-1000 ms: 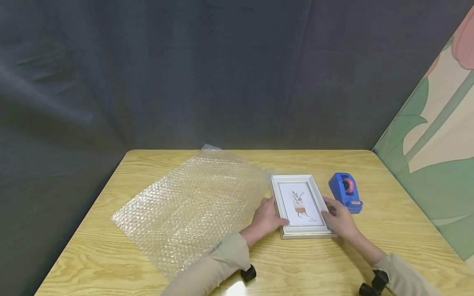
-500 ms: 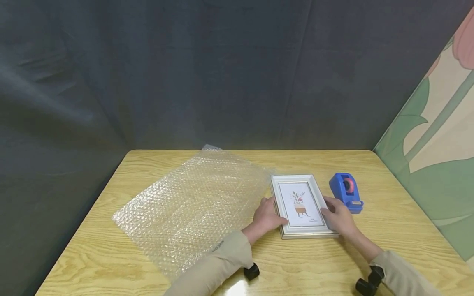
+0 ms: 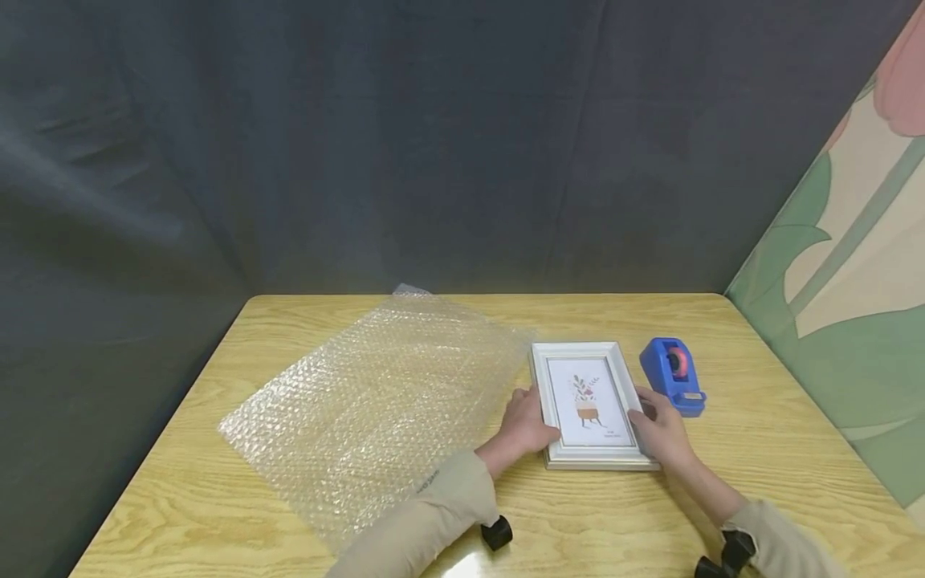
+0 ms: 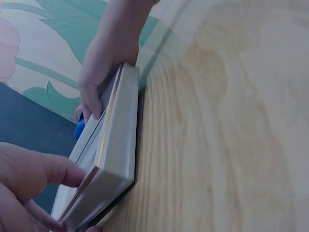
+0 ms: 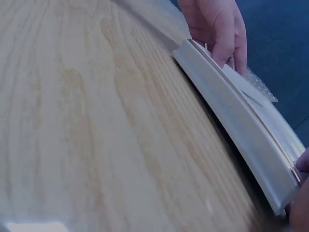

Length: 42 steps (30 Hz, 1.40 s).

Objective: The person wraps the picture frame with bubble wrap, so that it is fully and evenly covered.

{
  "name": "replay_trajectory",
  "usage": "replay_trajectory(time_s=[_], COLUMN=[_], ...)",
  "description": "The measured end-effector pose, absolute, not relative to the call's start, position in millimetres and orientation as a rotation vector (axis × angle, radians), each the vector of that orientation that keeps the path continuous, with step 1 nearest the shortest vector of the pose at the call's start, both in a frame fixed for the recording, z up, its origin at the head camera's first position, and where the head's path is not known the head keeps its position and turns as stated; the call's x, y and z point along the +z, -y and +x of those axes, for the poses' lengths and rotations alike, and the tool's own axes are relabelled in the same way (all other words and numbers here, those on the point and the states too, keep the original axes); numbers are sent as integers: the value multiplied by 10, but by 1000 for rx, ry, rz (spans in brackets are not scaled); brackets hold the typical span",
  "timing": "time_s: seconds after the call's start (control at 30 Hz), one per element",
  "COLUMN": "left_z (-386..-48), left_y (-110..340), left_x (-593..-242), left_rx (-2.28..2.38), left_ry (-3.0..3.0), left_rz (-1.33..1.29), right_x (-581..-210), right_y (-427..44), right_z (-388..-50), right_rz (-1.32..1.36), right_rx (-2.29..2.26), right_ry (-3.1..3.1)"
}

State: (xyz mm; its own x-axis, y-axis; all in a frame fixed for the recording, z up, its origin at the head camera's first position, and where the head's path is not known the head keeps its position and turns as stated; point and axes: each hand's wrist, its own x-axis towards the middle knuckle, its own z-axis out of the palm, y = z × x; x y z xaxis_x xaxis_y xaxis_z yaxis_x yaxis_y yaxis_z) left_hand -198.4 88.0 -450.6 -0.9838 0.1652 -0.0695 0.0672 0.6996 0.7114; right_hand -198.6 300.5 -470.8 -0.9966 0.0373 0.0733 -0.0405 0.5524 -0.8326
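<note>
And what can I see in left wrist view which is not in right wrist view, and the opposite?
Only left wrist view: part of the blue tape dispenser and the green-and-pink floral wall.

Only right wrist view: the clear bubble-wrap sheet.

Both: the white rectangular picture frame, the light-brown wooden table, the dark blue curtain, the left hand and right hand.

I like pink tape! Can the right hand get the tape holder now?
Probably yes: the tape holder is close to the right hand with nothing between, though that hand holds the frame and would need to let go.
</note>
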Motion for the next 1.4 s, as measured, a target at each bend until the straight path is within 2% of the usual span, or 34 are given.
replay_trajectory(time_s=[0.27,0.53,0.97,1.4], left_z=[-1906,-1884,-1936,-1898], left_y=[-919,-849,-412,101], left_x=[-4483,-4371,-4189,-4184], left_rx=[1381,1524,1723,1861], left_ry=[-2671,-2556,-2230,-2132], left_rz=[223,261,308,234], right_x=[-4735,-4620,-4231,-4128], right_y=[-2982,-2961,-2747,-2324], right_z=[-1842,-1782,-1688,-1762], right_rz=[-173,-230,-87,-6], right_rx=[1663,1735,2141,2244], right_ry=[2517,2446,2275,2343])
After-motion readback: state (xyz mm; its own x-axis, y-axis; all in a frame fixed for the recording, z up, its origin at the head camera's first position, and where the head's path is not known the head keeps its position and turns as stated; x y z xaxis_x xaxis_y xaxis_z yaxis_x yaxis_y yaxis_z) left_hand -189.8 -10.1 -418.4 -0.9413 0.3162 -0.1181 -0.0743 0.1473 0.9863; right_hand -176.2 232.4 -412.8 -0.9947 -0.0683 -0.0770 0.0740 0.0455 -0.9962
